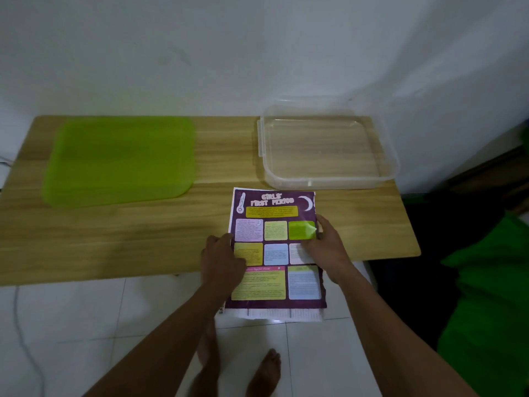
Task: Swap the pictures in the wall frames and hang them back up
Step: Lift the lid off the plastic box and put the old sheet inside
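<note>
A green plastic lid (123, 159) lay flat on the left part of the wooden desk (217, 156). Near the desk's front edge, right of centre, sat the printed purple sheet (276, 213), its top half on the desk and its lower half overhanging the white tiled floor (86, 316). The left hand (221, 262) rested on the sheet's left edge, fingers laid fairly straight over the paper. The right hand (326, 245) was on the right edge, thumb up along it; whether it pinched the paper or only pressed it was unclear. Behind stood a clear plastic box (386, 170), just beyond the sheet's top.
</note>
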Available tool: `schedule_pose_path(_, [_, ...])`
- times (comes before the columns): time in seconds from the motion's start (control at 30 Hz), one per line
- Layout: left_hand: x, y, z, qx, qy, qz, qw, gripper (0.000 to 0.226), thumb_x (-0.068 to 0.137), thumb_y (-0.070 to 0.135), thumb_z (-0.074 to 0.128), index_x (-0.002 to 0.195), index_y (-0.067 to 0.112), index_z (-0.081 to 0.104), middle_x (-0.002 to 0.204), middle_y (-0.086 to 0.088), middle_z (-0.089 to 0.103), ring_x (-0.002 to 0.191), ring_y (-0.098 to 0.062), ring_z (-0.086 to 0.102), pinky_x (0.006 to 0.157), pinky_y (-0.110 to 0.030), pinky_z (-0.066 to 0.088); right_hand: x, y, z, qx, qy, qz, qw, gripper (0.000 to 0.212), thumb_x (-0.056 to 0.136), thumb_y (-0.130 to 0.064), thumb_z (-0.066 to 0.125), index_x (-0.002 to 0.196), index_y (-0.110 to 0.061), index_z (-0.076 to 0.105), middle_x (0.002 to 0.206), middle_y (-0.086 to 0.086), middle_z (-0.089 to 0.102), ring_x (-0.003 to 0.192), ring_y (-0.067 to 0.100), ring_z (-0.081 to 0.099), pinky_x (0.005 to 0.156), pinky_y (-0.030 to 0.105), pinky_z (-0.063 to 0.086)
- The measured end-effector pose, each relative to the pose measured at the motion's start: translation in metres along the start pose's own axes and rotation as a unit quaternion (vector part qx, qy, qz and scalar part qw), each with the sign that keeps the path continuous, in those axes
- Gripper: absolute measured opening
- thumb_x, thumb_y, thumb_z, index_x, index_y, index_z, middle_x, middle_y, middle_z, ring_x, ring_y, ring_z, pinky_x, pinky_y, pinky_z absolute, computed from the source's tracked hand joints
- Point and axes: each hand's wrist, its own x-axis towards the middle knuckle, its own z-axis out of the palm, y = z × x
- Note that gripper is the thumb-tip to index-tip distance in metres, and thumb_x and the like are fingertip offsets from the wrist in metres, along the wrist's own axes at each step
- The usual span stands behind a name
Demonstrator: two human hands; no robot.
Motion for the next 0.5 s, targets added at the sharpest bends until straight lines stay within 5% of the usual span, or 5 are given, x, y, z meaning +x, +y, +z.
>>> schedule_pose_path(0.1, [-0.002,-0.001,-0.002,-0.061,0.007,-0.015,0.998,0.048,0.072,0.019,0.066,0.119,0.021,0.058,0.099,-0.004,0.053,0.094,-0.023,0.052,0.080,-0.031,0.043,-0.009,0.004,-0.007,0.079,-0.045,0.019,0.996,0.065,0.088,0.009,0.059,0.095,-0.055,0.068,0.099,-0.003,0.077,0.090,0.018,0.074,0.075,0.035,0.058])
schedule_pose_path(0.27, [-0.001,0.003,-0.012,-0.151,-0.035,-0.046,0.987,0.048,0.078,0.026,0.066,0.125,0.023,0.054,0.104,0.001,0.063,0.095,-0.019,0.058,0.081,-0.028,0.042,-0.013,0.012,-0.013,0.163,-0.070,0.066,0.982,0.073,0.090,0.015,0.053,0.137,-0.041,0.052,0.113,0.005,0.073,0.096,0.026,0.073,0.074,0.042,0.059])
schedule_pose_path(0.33, [-0.001,0.006,-0.021,-0.238,-0.067,-0.074,0.966,0.059,0.076,0.020,0.071,0.131,0.022,0.049,0.112,-0.003,0.065,0.098,-0.021,0.062,0.088,-0.035,0.050,-0.016,0.011,-0.017,0.157,-0.082,0.062,0.982,0.075,0.090,0.016,0.052,0.139,-0.041,0.050,0.113,0.006,0.074,0.094,0.025,0.073,0.071,0.040,0.059])
schedule_pose_path(0.5, [-0.010,0.011,-0.041,-0.326,-0.091,-0.037,0.940,0.060,0.080,-0.006,0.066,0.131,0.025,0.054,0.103,-0.004,0.072,0.091,-0.017,0.068,0.077,-0.033,0.055,-0.027,0.005,-0.026,0.108,-0.102,0.036,0.988,0.077,0.094,0.010,0.051,0.144,-0.047,0.040,0.108,0.003,0.076,0.096,0.023,0.073,0.075,0.038,0.059])
